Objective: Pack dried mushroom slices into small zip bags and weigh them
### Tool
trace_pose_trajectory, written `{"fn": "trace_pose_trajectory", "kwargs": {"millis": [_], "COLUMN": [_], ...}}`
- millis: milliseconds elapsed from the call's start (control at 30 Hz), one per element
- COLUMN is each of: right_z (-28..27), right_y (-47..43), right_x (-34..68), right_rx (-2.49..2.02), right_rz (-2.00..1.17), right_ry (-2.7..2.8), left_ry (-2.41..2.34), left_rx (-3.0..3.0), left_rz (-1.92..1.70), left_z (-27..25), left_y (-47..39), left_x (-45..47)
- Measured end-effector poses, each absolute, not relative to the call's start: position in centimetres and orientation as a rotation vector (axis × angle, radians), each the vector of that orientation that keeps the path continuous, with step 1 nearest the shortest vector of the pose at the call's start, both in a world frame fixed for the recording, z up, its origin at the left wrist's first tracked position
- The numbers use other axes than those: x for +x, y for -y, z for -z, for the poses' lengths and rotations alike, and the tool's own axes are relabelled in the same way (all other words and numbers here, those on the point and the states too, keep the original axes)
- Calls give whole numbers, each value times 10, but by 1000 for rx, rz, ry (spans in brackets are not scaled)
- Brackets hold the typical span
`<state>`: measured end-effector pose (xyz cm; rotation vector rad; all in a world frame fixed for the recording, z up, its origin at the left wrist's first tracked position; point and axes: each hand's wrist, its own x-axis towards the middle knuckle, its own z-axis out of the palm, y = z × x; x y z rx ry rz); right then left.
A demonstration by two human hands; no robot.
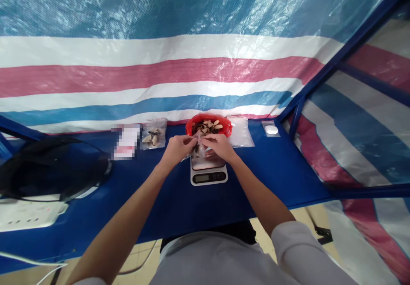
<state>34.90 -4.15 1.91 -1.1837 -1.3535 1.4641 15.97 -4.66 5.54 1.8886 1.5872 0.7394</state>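
My left hand (180,148) and my right hand (220,146) meet over a kitchen scale (209,177), both pinching the top of a clear plastic bag (200,149). Dark pieces show inside the bag; its lower part is partly hidden by my fingers. Right behind it stands a red basket (228,124) full of dried slices (207,127), brown and pale, perhaps mushroom. To its right lies a stack of clear flat bags (241,132). A filled clear bag (153,134) with similar slices rests left of my left hand.
On the blue table (166,208), a blurred-out white and red item (127,142) lies left. Farther left are a black mesh object (54,169) and a white power strip (32,212). A small bag with a white oval thing (271,129) lies right. Striped sheeting (160,71) hangs behind.
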Motion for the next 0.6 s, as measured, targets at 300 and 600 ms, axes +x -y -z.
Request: {"fn": "trace_pose_trajectory", "kwargs": {"millis": [300, 600], "right_z": [-21, -18], "right_y": [40, 38], "right_x": [346, 350], "right_rx": [-1076, -1138], "right_rz": [-1299, -1357], "right_ry": [1517, 1498], "left_ry": [-1428, -1383], "left_rx": [1625, 1508], "left_rz": [-754, -738], "left_z": [-69, -66], "left_y": [32, 28], "left_x": [163, 166]}}
